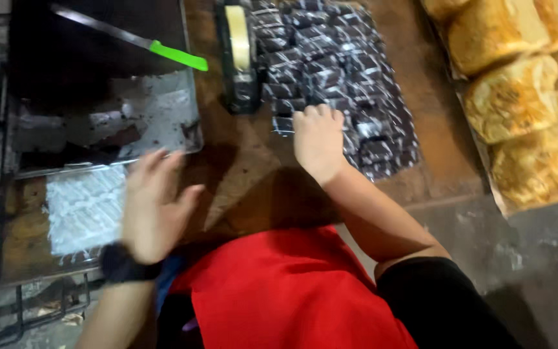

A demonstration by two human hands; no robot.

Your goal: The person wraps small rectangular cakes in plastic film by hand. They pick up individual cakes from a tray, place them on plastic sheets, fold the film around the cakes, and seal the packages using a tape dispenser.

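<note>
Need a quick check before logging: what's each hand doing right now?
Left hand: open, fingers spread, holding nothing.
Right hand: palm down on the dark plastic-wrapped square pieces; grip cannot be told.

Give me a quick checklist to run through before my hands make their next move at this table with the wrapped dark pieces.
1. Right hand resting on the pile of wrapped dark pieces: ok.
2. Right hand gripping one piece: cannot tell, fingers hide it.
3. Left hand free, open and empty, over the stack of clear wrappers: ok.
4. Tape dispenser beside the pile, near the right hand: ok.
5. Green-handled knife lying on the metal tray, away from both hands: ok.
6. Bread loaves apart from the pile: ok.
</note>
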